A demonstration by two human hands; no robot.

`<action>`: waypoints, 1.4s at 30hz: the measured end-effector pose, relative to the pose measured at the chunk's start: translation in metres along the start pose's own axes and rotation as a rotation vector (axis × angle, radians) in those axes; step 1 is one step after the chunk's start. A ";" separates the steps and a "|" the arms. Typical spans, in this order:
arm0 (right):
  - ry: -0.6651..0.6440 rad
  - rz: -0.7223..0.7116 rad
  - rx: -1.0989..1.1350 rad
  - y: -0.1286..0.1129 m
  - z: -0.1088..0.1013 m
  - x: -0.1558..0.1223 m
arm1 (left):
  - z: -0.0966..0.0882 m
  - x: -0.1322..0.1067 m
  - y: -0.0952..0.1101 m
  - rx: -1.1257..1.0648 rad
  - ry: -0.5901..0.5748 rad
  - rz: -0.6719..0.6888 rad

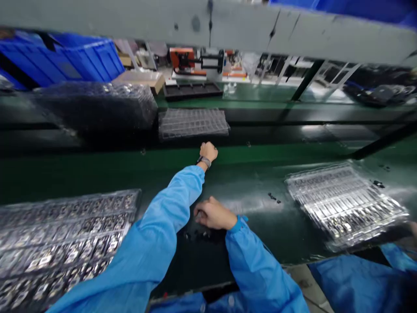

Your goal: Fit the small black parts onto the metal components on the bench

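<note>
My left hand is stretched out over the green belt, wearing a watch at the wrist. Its fingers are curled closed; whatever they hold, if anything, is hidden. Just beyond it lies an empty-looking clear plastic tray. Nearer to me, my right hand has its fingers bent together in a pinch above the dark work surface, contents too small to make out. Small dark parts lie below that hand, blurred. On the left, a clear tray carries rows of small metallic parts.
Stacked clear trays with parts lie on the right, beside a co-worker's blue sleeve. Small black pieces are scattered between. Behind stand a wrapped tray stack, a blue bin and a black tray. A grey beam crosses overhead.
</note>
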State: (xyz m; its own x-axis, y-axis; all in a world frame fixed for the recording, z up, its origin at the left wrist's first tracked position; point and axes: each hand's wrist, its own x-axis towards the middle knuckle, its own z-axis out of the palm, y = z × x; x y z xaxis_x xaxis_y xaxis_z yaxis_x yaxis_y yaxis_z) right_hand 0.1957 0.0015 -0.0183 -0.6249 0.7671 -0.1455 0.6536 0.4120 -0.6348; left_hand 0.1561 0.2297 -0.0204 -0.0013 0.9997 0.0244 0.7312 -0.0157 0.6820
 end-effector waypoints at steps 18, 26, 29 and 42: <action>-0.114 -0.115 -0.010 -0.013 0.005 -0.004 | -0.124 -0.162 -0.097 -1.544 -0.086 -0.267; -0.006 -0.009 0.197 -0.006 -0.001 -0.008 | -0.125 -0.186 -0.100 -1.479 -0.207 -0.268; -0.018 0.018 0.129 -0.007 -0.004 -0.011 | -0.126 -0.190 -0.102 -1.463 -0.213 -0.233; -0.176 -0.007 -0.159 -0.035 0.005 -0.012 | -0.112 -0.196 -0.101 -1.443 -0.224 -0.199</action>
State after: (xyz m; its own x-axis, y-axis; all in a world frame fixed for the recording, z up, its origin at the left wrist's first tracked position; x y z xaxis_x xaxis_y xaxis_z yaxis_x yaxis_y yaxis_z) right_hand 0.1778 -0.0244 0.0023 -0.6850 0.6724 -0.2804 0.6996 0.4999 -0.5106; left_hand 0.0061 0.0333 -0.0119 0.1834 0.9675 -0.1742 -0.5666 0.2488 0.7855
